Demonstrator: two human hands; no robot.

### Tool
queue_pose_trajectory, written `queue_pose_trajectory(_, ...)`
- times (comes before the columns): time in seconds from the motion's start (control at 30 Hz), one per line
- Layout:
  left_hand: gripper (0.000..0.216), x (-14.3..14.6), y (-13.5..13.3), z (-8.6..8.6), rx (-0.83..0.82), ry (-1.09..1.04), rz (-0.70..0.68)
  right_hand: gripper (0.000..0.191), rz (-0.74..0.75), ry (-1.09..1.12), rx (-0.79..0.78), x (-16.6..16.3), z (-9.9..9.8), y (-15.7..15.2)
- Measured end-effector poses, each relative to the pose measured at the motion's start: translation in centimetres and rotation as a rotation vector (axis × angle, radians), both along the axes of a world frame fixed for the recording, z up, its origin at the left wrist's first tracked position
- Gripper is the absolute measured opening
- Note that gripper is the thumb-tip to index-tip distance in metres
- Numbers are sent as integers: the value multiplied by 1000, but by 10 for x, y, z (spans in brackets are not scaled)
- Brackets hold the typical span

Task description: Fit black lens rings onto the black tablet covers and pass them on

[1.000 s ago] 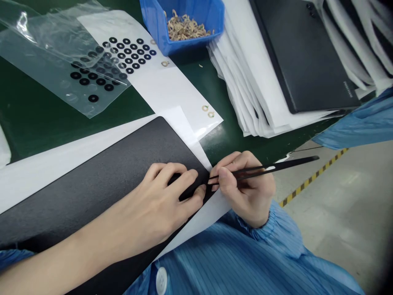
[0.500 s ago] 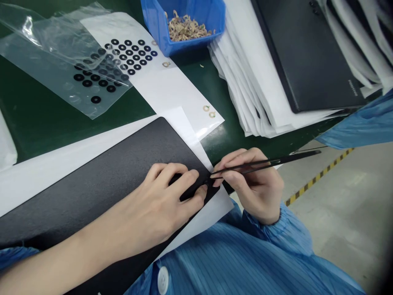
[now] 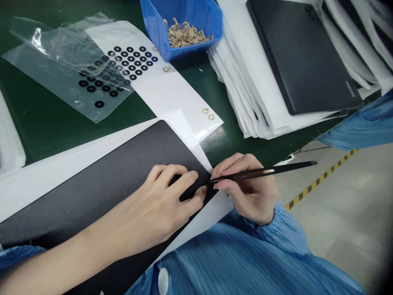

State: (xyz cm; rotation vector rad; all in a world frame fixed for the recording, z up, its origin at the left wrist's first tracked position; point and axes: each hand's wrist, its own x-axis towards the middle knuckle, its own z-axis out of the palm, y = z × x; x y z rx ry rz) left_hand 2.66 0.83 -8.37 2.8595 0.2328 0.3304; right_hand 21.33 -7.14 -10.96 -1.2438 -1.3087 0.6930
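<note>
Black tweezers (image 3: 260, 172), pinched shut in the worker's right hand (image 3: 248, 190), point at the near corner of a dark laptop lid (image 3: 101, 184) at the centre of the frame, their tips meeting the tip of the left forefinger. The left hand (image 3: 159, 205) lies on the lid, fingers curled loosely and holding nothing, pressing down beside the tweezer tips; whatever sits between the tips is too small to make out. The lid rests on a white sheet (image 3: 46, 176) spread over the green bench (image 3: 39, 119). At the upper left a clear bag (image 3: 61, 61) half covers a backing sheet of black ring stickers (image 3: 132, 61), and a blue bin (image 3: 184, 24) of tan scraps stands at the top. A second dark laptop (image 3: 301, 57) lies on stacked white sleeves (image 3: 245, 82) at the upper right. The step in hand looks like fine placing or peeling at that corner; the next move would seem to call for a steady, light touch.
</note>
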Motion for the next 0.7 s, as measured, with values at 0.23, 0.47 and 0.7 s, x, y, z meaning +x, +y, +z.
queue_pose_trajectory(0.23, 20, 0, 2, 0, 29, 12, -4, 7, -25, 117, -17, 1, 0, 0)
queue_pose_trajectory(0.47, 19, 3, 2, 3, 38, 75, 7, 9, 10, -106, 35, 6, 46, 39)
queue_pose_trajectory(0.7, 14, 2, -1, 0, 121, 24, 26, 22, 276, -363, 87, -67, 67, 162)
